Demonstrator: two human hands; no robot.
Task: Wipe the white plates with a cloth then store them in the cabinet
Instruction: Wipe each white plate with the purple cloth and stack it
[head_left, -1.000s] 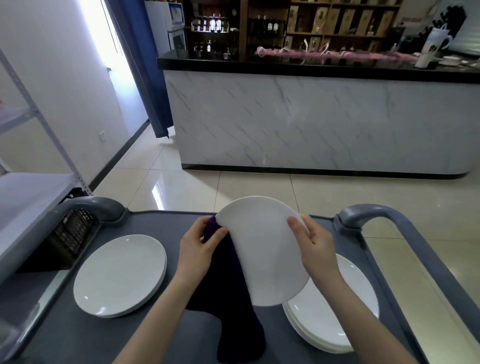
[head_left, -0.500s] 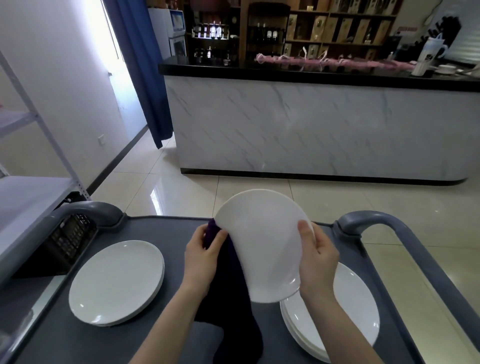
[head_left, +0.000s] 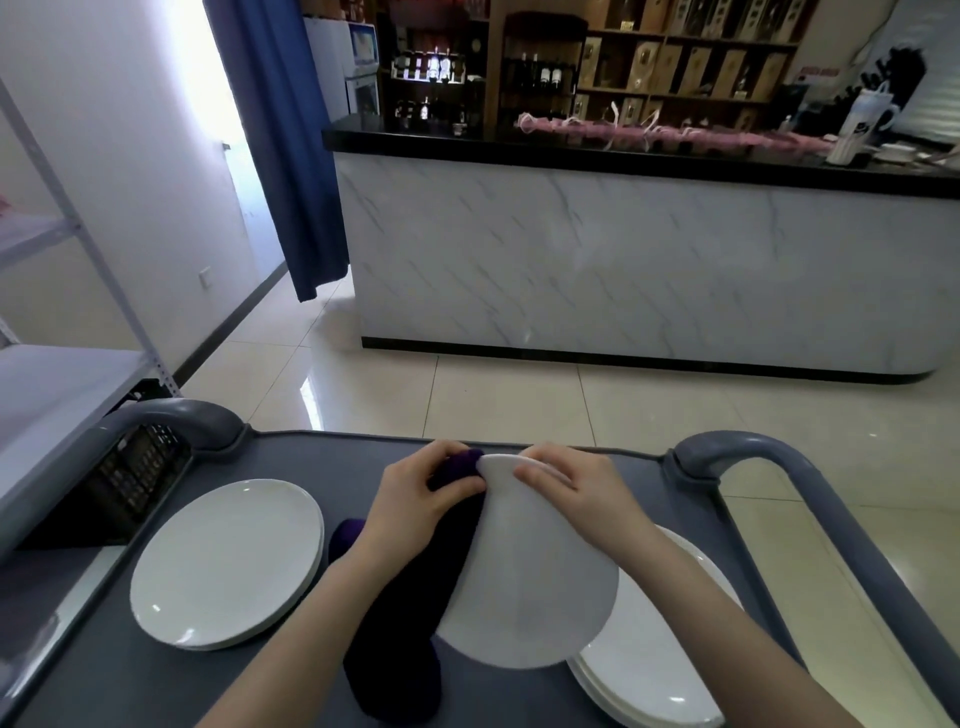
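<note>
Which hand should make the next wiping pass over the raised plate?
Left. The left hand grips the purple cloth against the plate near its upper edge. The right hand holds the plate's top rim with curled fingers and is likely needed to steady it.

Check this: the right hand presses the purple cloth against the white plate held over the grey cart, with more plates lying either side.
Wrong hand. The head view shows the left hand gripping the purple cloth against the held plate; the right hand only holds that plate's rim. More plates do lie either side on the grey cart.
</note>
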